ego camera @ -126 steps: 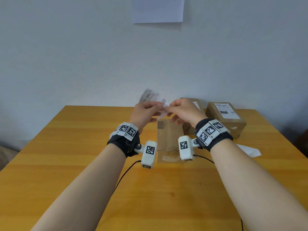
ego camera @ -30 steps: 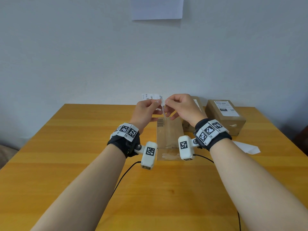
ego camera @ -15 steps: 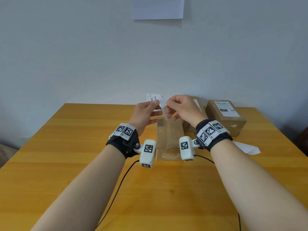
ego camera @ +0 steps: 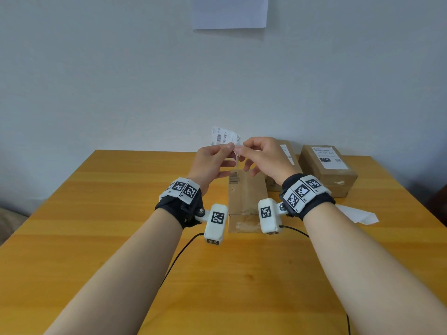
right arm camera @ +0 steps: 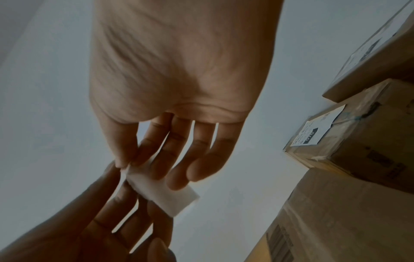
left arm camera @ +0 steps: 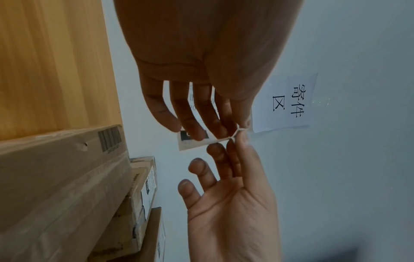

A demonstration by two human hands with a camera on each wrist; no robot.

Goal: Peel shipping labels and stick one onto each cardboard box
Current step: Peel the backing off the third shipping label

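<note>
Both hands are raised above the table and meet at one corner of a white shipping label [ego camera: 222,136]. My left hand [ego camera: 212,160] pinches that label [left arm camera: 195,143] between thumb and forefinger. My right hand [ego camera: 262,157] pinches the same corner from the other side, where a thin layer [right arm camera: 161,193] is splitting away. Under the hands lies a long cardboard box [ego camera: 245,194] with a barcode and no label on top. Behind it, a second box [ego camera: 286,163] and a third box [ego camera: 326,169] each carry a white label.
The wooden table [ego camera: 96,238] stretches wide to the left and front. A loose white backing sheet [ego camera: 355,213] lies at the right, near the third box. A paper sign [ego camera: 229,10] hangs on the wall behind. Cables trail from both wrist cameras.
The label has tilted upward and its printed face now shows above my left hand. Both hands stay pinched at its corner, almost in the same place.
</note>
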